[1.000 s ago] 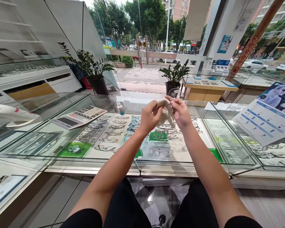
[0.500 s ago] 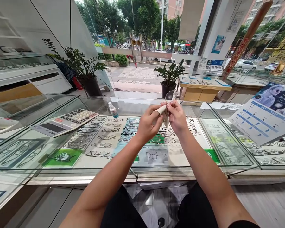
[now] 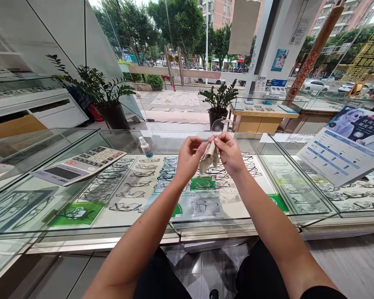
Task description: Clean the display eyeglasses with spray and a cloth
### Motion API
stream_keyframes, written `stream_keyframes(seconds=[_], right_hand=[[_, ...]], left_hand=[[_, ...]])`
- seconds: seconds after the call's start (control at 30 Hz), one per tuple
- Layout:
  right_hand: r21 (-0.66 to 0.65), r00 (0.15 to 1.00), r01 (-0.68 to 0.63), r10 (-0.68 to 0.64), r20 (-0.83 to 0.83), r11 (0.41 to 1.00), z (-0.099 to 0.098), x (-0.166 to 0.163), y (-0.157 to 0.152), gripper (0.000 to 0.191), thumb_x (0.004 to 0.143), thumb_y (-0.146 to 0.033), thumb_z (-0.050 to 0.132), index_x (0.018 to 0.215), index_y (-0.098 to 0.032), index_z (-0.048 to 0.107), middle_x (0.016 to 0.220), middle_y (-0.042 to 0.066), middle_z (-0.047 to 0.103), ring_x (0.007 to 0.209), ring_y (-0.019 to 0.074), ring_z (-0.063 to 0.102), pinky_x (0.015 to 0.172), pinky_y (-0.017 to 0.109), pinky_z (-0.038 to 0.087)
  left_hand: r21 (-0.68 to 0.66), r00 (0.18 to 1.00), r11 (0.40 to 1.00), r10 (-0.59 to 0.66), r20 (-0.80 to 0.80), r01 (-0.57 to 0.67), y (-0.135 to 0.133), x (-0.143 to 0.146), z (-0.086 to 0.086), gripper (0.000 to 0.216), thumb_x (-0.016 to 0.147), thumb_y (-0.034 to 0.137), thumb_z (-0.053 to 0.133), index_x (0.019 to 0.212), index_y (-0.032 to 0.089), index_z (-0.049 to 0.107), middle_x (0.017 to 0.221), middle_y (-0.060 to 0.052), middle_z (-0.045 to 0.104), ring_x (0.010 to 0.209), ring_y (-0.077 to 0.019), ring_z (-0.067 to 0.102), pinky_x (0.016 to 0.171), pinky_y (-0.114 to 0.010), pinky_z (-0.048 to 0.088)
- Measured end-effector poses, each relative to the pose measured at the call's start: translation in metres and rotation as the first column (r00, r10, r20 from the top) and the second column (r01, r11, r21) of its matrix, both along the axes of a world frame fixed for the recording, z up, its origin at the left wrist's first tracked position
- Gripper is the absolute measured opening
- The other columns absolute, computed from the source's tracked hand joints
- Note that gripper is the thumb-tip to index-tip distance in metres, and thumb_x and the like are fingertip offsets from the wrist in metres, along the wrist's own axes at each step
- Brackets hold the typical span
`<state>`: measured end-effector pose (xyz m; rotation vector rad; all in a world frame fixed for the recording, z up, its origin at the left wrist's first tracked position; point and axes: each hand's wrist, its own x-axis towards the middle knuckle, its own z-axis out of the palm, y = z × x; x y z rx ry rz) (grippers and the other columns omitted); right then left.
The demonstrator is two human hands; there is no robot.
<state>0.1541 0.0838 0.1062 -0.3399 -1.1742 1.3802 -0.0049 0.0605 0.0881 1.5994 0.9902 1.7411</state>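
A pair of thin-rimmed eyeglasses [image 3: 217,127] is held up over the glass counter, lenses toward the window. My right hand [image 3: 232,155] pinches the eyeglasses near their lower edge with thumb and fingers. A beige cleaning cloth [image 3: 208,160] hangs in folds between both hands, just under the lenses. My left hand [image 3: 187,158] has its fingers curled, with the thumb and fingertips on the cloth's upper left part. Fingers cover part of the frame where the cloth meets it.
Rows of spectacles lie inside the glass display counter [image 3: 174,226]. On its top stand a small spray bottle [image 3: 145,147], a large calculator [image 3: 77,166] at left and a printed sign [image 3: 343,145] at right. Potted plants [image 3: 218,99] stand beyond the counter.
My left hand has loosened and shifted slightly left, its fingers less wrapped in the cloth. More of the cloth hangs down between the hands. The view has shifted slightly.
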Motion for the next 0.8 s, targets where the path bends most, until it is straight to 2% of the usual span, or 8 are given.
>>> stream_keyframes(seconds=[0.07,0.13,0.23,0.3,0.4,0.53,0.63,0.8], right_hand=[[0.001,1.0,-0.021,0.021,0.011,1.0,0.0,-0.001,-0.002,0.044,0.076,-0.052,0.102,0.084,-0.026,0.066,0.095,0.0,0.077,0.085,0.0161,0.068,0.082,0.03,0.062],[-0.007,0.999,-0.036,0.036,0.013,0.999,0.0,-0.001,-0.003,0.046,0.075,-0.053,0.103,0.084,-0.026,0.066,0.097,0.0,0.077,0.085,0.0155,0.067,0.079,0.029,0.062],[-0.008,0.999,-0.048,0.048,0.016,0.999,0.001,0.0,-0.003,0.047,0.074,-0.053,0.104,0.083,-0.026,0.067,0.098,-0.001,0.078,0.085,0.0146,0.067,0.075,0.027,0.061],[-0.007,0.998,-0.049,0.049,0.029,0.999,0.003,0.001,-0.001,0.048,0.072,-0.053,0.105,0.082,-0.026,0.067,0.097,-0.001,0.079,0.085,0.0145,0.067,0.077,0.027,0.061],[-0.008,0.996,-0.055,0.056,0.072,0.998,0.006,0.003,0.001,0.05,0.071,-0.055,0.105,0.082,-0.027,0.066,0.096,-0.001,0.08,0.085,0.0157,0.067,0.079,0.028,0.062],[-0.024,0.993,-0.063,0.065,0.095,0.998,0.006,0.006,0.003,0.05,0.072,-0.057,0.104,0.084,-0.027,0.065,0.102,-0.001,0.082,0.086,0.0162,0.069,0.081,0.03,0.061],[-0.027,0.995,-0.071,0.072,0.071,0.997,0.003,0.007,0.002,0.05,0.072,-0.057,0.105,0.085,-0.027,0.066,0.102,-0.001,0.082,0.091,0.017,0.071,0.084,0.03,0.062],[-0.05,0.991,-0.091,0.096,0.091,0.995,0.0,0.009,0.0,0.049,0.073,-0.055,0.104,0.085,-0.027,0.065,0.102,0.0,0.082,0.094,0.0183,0.073,0.08,0.029,0.062]], left_hand=[[-0.166,0.978,0.964,-0.199,0.057,0.206,0.007,-0.003,0.001,0.068,0.078,0.079,0.09,0.104,0.019,0.071,0.101,-0.006,0.077,0.09,-0.0189,0.07,0.08,-0.029,0.055],[-0.278,0.938,0.896,-0.334,0.095,0.347,0.01,-0.005,0.0,0.073,0.073,0.081,0.093,0.104,0.018,0.071,0.095,-0.005,0.076,0.083,-0.0173,0.069,0.075,-0.028,0.053],[-0.375,0.893,0.811,-0.423,0.154,0.449,0.011,-0.005,-0.003,0.079,0.07,0.08,0.096,0.112,0.019,0.068,0.087,-0.002,0.076,0.073,-0.0161,0.069,0.07,-0.027,0.051],[-0.402,0.872,0.775,-0.456,0.178,0.487,0.009,-0.004,-0.004,0.081,0.065,0.08,0.098,0.109,0.018,0.068,0.085,-0.003,0.075,0.071,-0.0161,0.069,0.069,-0.027,0.051],[-0.392,0.866,0.774,-0.47,0.171,0.497,0.005,-0.003,-0.001,0.076,0.064,0.08,0.098,0.097,0.016,0.071,0.084,-0.004,0.074,0.072,-0.016,0.066,0.069,-0.028,0.051],[-0.325,0.888,0.827,-0.44,0.132,0.458,0.002,-0.002,0.002,0.07,0.067,0.072,0.1,0.101,0.016,0.076,0.089,-0.003,0.074,0.079,-0.0174,0.066,0.073,-0.028,0.05],[-0.309,0.902,0.847,-0.407,0.146,0.433,0.004,-0.003,-0.001,0.069,0.063,0.067,0.105,0.098,0.016,0.075,0.088,-0.002,0.072,0.078,-0.0161,0.063,0.072,-0.027,0.049],[-0.346,0.874,0.803,-0.434,0.217,0.485,0.005,-0.002,-0.004,0.072,0.061,0.062,0.107,0.108,0.017,0.074,0.088,-0.001,0.07,0.073,-0.014,0.061,0.069,-0.027,0.049]])
